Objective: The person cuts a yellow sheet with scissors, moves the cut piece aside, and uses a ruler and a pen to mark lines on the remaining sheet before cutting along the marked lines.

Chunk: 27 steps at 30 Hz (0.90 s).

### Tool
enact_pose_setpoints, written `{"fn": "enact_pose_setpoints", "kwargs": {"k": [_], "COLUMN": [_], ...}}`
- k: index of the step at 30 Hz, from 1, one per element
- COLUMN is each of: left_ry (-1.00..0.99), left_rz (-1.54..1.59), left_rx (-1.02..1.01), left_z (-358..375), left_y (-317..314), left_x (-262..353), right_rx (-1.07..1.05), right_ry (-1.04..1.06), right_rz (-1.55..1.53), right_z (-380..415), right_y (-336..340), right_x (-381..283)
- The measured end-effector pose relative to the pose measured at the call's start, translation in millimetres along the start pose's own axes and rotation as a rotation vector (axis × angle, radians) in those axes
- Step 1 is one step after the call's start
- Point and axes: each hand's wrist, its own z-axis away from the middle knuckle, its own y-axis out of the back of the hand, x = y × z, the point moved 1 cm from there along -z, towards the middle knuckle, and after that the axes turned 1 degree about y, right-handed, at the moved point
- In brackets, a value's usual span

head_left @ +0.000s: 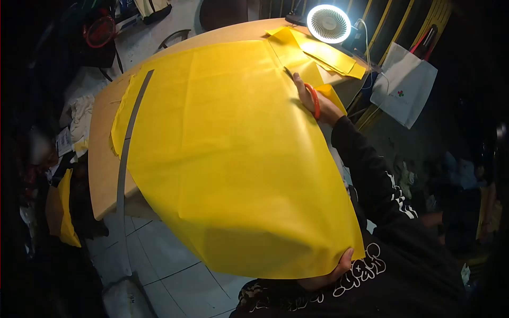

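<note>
A large yellow sheet [228, 138] covers much of a wooden table [106, 143] and hangs over its near edge. At its upper right, my right hand [307, 98] is closed on scissors with an orange handle [316, 103]; the dark blades point up and left, at the sheet's edge beside a cut or fold line. My left hand [339, 270] grips the sheet's lower right corner near my body, thumb on top and the other fingers mostly hidden. A long grey metal ruler [127, 138] lies along the sheet's left side and sticks out past the table.
A lit round fan-shaped lamp [328, 24] stands at the back right, beside folded yellow pieces [331, 55]. A white bag [405, 85] hangs at the right by yellow slats. Another yellow piece [68, 212] is at the far left. Tiled floor [175, 249] shows below the table.
</note>
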Motion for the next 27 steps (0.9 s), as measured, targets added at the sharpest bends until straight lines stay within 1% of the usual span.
{"fn": "enact_pose_setpoints", "kwargs": {"k": [2,4,6,7,9,10,12,14,17,19,21,22,24,25,27], "left_ry": [0.007,-0.196,-0.246,-0.194,-0.180,-0.219,-0.149,0.077,-0.487,-0.259,-0.268,-0.391,-0.418,-0.322,-0.351], "left_rz": [-0.019,-0.260,-0.310,-0.238,-0.194,-0.223,-0.152,0.050,-0.302,-0.162,-0.139,-0.185,-0.183,-0.134,-0.159], "left_rx": [0.023,0.031,0.062,0.088,0.129,0.146,0.160,0.146,0.184,0.139,0.131,0.144,0.136,0.115,0.090], "left_z": [10.5,12.5,15.0,16.4,18.6,15.6,12.5,13.3,22.9,27.5,25.6,19.9,20.1,26.6,25.3], "left_y": [-4.4,-0.9,-1.4,-4.4,-6.4,-4.8,-3.3,-2.7,0.2,-1.3,-1.1,1.7,0.0,-2.6,-0.7], "left_x": [-7.1,-8.1,-7.4,-5.4,-4.0,-0.8,5.5,11.2,-11.9,-4.6,-4.1,-8.1,-9.6,-8.8,-8.8], "right_rx": [-0.013,-0.003,0.022,0.032,0.022,0.009,-0.014,0.019,0.105,0.141,0.160,0.170,0.173,0.171,0.162], "right_ry": [-0.022,-0.020,0.002,0.009,0.008,0.009,0.040,0.099,0.198,0.274,0.342,0.365,0.385,0.384,0.384], "right_rz": [-0.034,-0.017,0.024,0.031,-0.014,-0.038,-0.060,-0.016,0.100,0.155,0.171,0.170,0.176,0.175,0.175], "right_z": [-9.1,-7.8,-5.9,-4.4,-5.4,-8.7,-26.2,-25.1,-6.7,-3.5,-8.9,-11.8,-16.5,-18.1,-18.0], "right_y": [0.5,0.8,2.0,2.3,3.9,5.4,11.1,13.6,10.7,9.7,10.8,11.0,13.0,13.7,15.1], "right_x": [10.9,11.3,10.9,9.0,11.6,16.1,36.6,35.7,22.1,22.7,27.0,27.6,30.3,31.5,29.1]}}
